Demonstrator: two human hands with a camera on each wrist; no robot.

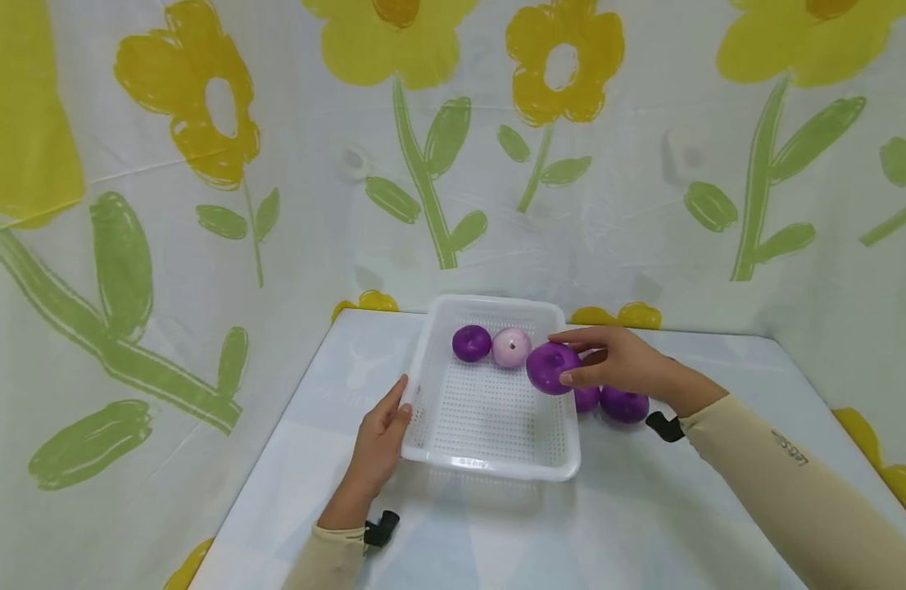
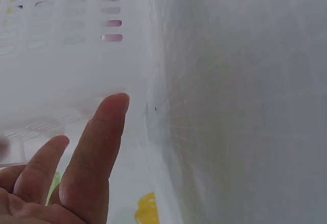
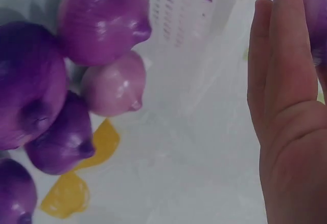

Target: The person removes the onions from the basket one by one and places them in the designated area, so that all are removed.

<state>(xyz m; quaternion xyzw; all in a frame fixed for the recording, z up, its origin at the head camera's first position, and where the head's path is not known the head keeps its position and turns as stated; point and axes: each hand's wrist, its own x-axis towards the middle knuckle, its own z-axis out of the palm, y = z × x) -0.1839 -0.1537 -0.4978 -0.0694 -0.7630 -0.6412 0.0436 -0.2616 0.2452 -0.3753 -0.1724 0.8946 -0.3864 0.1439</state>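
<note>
1. The right hand (image 1: 615,360) grasps a dark purple onion (image 1: 552,368) with curled fingers, holding it over the right rim of the white basket (image 1: 453,459).
2. The held onion is round, glossy and deep purple, with a small dimple on top.
3. Inside the basket, at the far end, a purple onion (image 1: 471,342) and a pale pink onion (image 1: 511,347) touch.
4. The left hand (image 1: 379,442) rests against the basket's left wall, fingers straight.
5. More purple onions (image 1: 624,404) lie on the table (image 1: 645,524), right of the basket.
</note>
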